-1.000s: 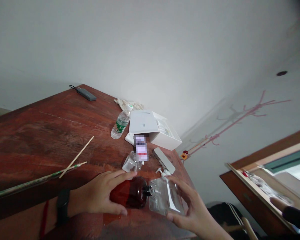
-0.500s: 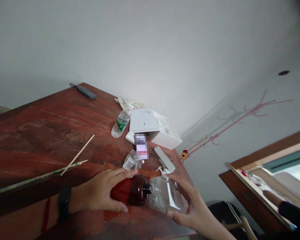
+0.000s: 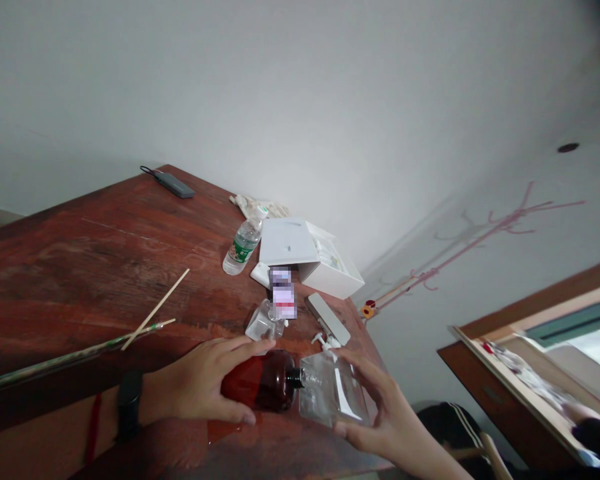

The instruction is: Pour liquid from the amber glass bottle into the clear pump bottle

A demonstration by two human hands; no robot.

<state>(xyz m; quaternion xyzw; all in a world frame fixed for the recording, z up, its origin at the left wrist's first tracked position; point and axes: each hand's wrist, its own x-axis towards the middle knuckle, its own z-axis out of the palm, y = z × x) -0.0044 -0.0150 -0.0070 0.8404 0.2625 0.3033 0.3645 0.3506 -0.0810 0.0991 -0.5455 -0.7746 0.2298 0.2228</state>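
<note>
My left hand (image 3: 200, 390) is wrapped round a dark red-brown bottle (image 3: 267, 380) that lies on its side just above the wooden table (image 3: 80, 267). Its black neck meets the mouth of a clear square bottle (image 3: 333, 397), which my right hand (image 3: 385, 420) grips from the right side. A white pump head (image 3: 324, 342) lies just behind the clear bottle. A black watch sits on my left wrist.
Behind stand a small clear bottle (image 3: 263, 321), a blurred-label item (image 3: 283, 293), a grey flat case (image 3: 328, 319), an open white box (image 3: 310, 257), a water bottle (image 3: 243, 243), gloves (image 3: 253, 203) and a grey device (image 3: 174, 185). Thin sticks (image 3: 153, 313) lie at left. Another person's sleeve (image 3: 593, 433) shows at far right.
My hands and both bottles have stayed almost still. The other person's hand at far right has drawn back toward the frame's edge.
</note>
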